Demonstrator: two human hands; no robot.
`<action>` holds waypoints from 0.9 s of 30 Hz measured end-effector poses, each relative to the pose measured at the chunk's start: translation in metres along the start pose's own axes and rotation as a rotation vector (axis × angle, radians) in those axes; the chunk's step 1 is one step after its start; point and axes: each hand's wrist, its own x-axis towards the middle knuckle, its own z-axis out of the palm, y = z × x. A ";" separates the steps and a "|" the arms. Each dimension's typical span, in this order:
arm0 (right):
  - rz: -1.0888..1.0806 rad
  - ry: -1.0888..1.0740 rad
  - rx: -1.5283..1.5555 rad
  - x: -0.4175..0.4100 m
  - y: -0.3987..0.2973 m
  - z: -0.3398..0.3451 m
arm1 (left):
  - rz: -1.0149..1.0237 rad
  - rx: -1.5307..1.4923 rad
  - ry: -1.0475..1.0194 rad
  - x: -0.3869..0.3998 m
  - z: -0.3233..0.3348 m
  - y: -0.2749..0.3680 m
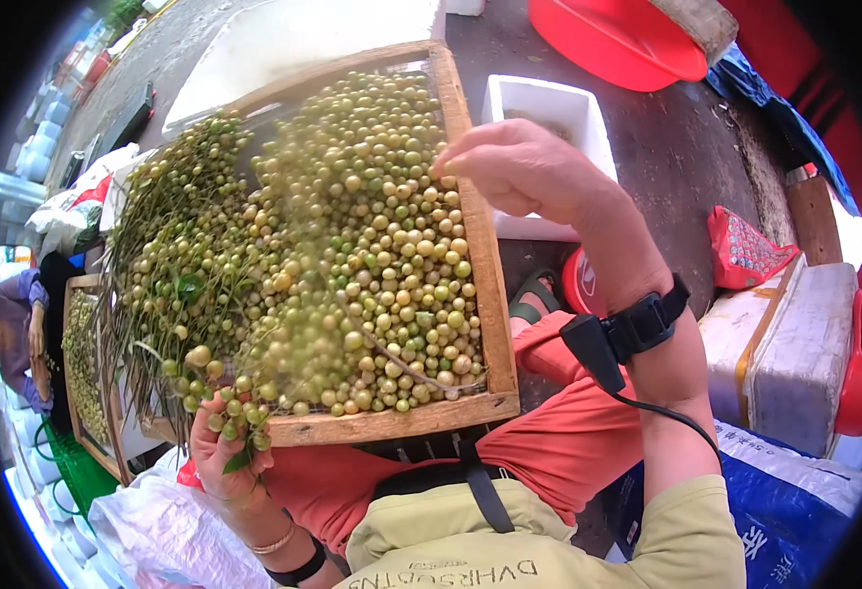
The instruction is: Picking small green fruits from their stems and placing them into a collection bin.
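Observation:
A bunch of round green berries (236,412) on thin stems, with a leaf, is held in my left hand (226,453) at the tray's near left corner. The wooden-framed mesh tray (491,294) lies before me above my lap. Loose yellow-green berries (409,258) cover its middle and right side. On the left, stemmed berry clusters (173,213) are heaped with long stalks. My right hand (527,169) hovers over the tray's right rail, fingers curled and thumb near the fingertips. Whether anything sits between them is hidden. A blurred haze crosses part of the berries.
A white foam box (599,140) stands beyond the right rail, near a red basin (608,44). At right are a taped foam box (799,361) and red bag (747,250). Another person's hand (37,335) is at far left, near a second wooden-framed tray (92,449).

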 end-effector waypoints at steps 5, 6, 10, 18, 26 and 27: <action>0.061 0.021 0.343 0.012 -0.003 0.070 | 0.005 -0.035 -0.037 -0.022 0.003 0.012; 0.040 0.059 0.446 0.009 0.002 0.081 | 0.000 -0.041 -0.035 -0.028 -0.001 0.011; 0.028 0.024 0.801 -0.006 0.012 0.110 | -0.010 -0.054 0.016 -0.035 -0.009 0.008; -0.103 -0.002 0.997 -0.090 0.031 0.094 | 0.059 -0.038 -0.017 -0.025 -0.022 -0.013; -0.517 0.871 0.468 -0.306 0.040 -0.003 | 0.031 -0.077 -0.190 -0.005 -0.060 -0.025; -0.495 0.985 0.460 -0.325 0.056 -0.010 | 0.032 -0.071 -0.210 -0.002 -0.060 -0.025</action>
